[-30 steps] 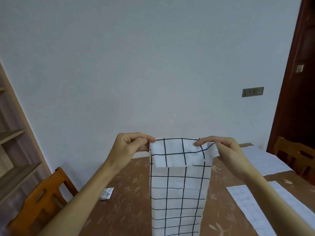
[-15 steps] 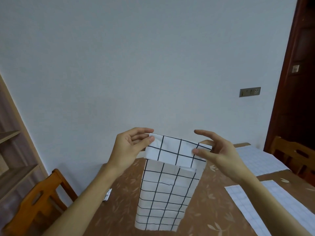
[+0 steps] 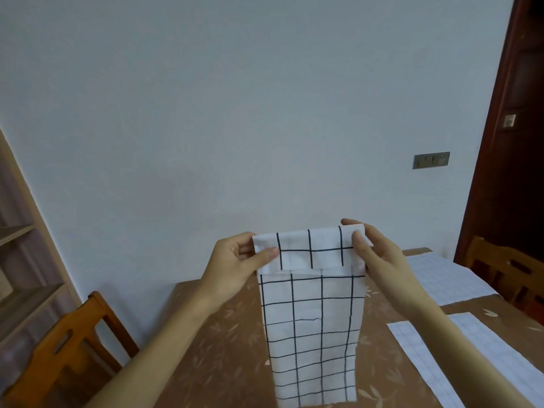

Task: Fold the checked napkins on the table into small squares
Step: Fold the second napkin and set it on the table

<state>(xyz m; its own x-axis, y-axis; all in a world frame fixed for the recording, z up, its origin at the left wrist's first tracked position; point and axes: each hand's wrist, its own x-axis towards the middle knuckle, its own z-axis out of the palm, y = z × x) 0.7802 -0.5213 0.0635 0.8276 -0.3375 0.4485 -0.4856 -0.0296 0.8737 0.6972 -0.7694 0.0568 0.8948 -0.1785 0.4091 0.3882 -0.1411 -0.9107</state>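
A white napkin with black check lines [image 3: 312, 319] hangs in the air above the brown table [image 3: 212, 348] as a long narrow strip. Its top edge is folded forward into a short flap. My left hand [image 3: 235, 263] pinches the top left corner between thumb and fingers. My right hand [image 3: 374, 254] pinches the top right corner the same way. The strip's lower end hangs just above the table's near part.
Two more pale checked cloths lie flat on the table, one at the right [image 3: 477, 357] and one at the far right [image 3: 447, 278]. Wooden chairs stand at the left [image 3: 67, 346] and right [image 3: 509, 269]. A shelf [image 3: 20, 260] lines the left wall.
Half a second ago my right hand was open and off the napkin, which swung askew from my left hand. Now the right hand pinches the top right corner again and the strip hangs straight.
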